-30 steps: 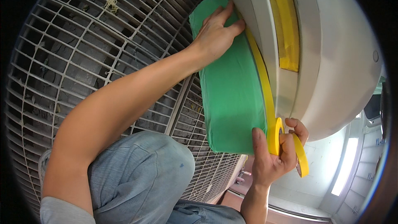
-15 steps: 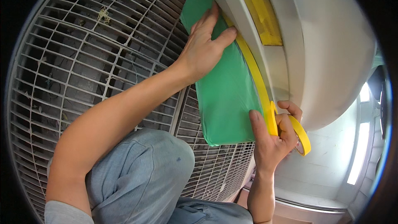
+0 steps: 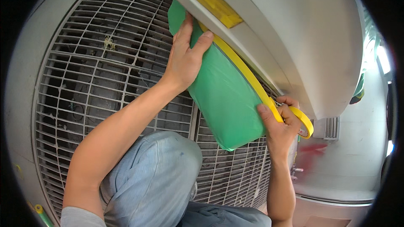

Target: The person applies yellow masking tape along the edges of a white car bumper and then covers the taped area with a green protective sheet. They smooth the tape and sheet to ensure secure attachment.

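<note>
Two bare hands at work on one sheet of green masking film (image 3: pixel 223 101), with a yellow tape strip (image 3: pixel 237 65) along its panel-side edge.

Position of film: below and to the left of a pale, curved body panel (image 3: pixel 303 38), slanting from upper left to lower right above the metal floor grating (image 3: pixel 105 60). A narrow dark gap shows between strip and panel along the middle of the run. Contact at the upper end: cannot tell.

Left hand (image 3: pixel 185 61): on the upper part of the film. Fingers extended, laid over it; thumb spread well apart from them, its tip at the taped edge. The forearm crosses over the grating.

Right hand (image 3: pixel 281 128): at the lower end of the strip. Fingers curled, holding a yellow masking-tape roll (image 3: pixel 306 122), whose rim stands out on the far side of the knuckles. Thumb tip against the film, just beside the strip. Some fingertips hidden.

Panel: a second band of yellow tape (image 3: pixel 210 0) lies in a recess near its upper left.

Surroundings: knee in faded blue jeans (image 3: pixel 168 164), between the forearms; grey sleeve (image 3: pixel 82 217) at lower left; tangle of pale shreds (image 3: pixel 109 43) on the grating; slim green roll with a yellow end (image 3: pixel 43 216) beside the grating, lower left; blurred red patch (image 3: pixel 310 153) beyond the right forearm.
</note>
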Tool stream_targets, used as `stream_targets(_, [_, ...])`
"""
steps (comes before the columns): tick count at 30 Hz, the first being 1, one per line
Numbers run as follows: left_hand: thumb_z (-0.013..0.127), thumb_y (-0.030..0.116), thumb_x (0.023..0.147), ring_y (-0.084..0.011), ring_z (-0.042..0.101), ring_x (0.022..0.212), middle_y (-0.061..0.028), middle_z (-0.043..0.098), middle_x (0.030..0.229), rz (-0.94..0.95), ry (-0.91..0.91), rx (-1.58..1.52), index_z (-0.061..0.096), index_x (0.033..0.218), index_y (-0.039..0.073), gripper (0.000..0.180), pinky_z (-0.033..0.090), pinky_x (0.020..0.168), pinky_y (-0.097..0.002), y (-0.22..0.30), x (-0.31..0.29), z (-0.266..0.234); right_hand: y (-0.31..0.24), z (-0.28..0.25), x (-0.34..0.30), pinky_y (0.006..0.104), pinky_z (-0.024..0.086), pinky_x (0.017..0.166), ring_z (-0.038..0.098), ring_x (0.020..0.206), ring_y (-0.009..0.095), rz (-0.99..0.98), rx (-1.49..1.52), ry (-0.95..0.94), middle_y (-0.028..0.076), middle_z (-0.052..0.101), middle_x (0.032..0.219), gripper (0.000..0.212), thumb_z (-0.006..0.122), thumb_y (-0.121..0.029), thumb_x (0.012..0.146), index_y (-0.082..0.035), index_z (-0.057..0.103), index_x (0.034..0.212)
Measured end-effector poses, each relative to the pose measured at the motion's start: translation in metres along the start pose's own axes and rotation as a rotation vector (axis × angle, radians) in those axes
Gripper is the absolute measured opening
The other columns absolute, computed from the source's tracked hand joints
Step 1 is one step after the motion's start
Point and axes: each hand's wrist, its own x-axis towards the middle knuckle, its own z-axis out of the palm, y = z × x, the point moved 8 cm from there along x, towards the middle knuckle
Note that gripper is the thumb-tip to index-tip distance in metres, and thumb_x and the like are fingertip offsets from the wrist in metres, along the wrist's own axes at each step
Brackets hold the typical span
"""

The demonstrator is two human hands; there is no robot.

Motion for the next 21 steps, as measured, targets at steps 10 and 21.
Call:
stream_targets(10, [0.054, 0.041, 0.108, -0.0384, 0.039, 0.148, -0.0278, 0.041, 0.159, 0.036, 0.070, 0.253, 0.024, 0.164, -0.007, 0.079, 0.027, 0.124, -0.0446, 0.003, -0.009, 0.007, 0.101, -0.038, -0.013, 0.0333, 0.044, 0.079, 0.053, 0.087, 0.019, 0.143, 0.024, 0.043, 0.010, 0.057, 0.105, 0.053, 0.094, -0.030, 0.079, 0.005, 0.057, 0.065])
stream_targets(21, [0.050, 0.037, 0.110, -0.0424, 0.027, 0.153, -0.0332, 0.030, 0.161, 0.056, 0.267, 0.471, 0.019, 0.160, -0.013, 0.077, 0.021, 0.126, -0.0485, 0.017, -0.022, 0.016, 0.181, -0.075, -0.005, 0.0367, 0.045, 0.072, 0.054, 0.084, 0.021, 0.191, -0.026, 0.108, 0.011, 0.056, 0.092, 0.061, 0.093, -0.041, 0.078, 0.006, 0.058, 0.065])
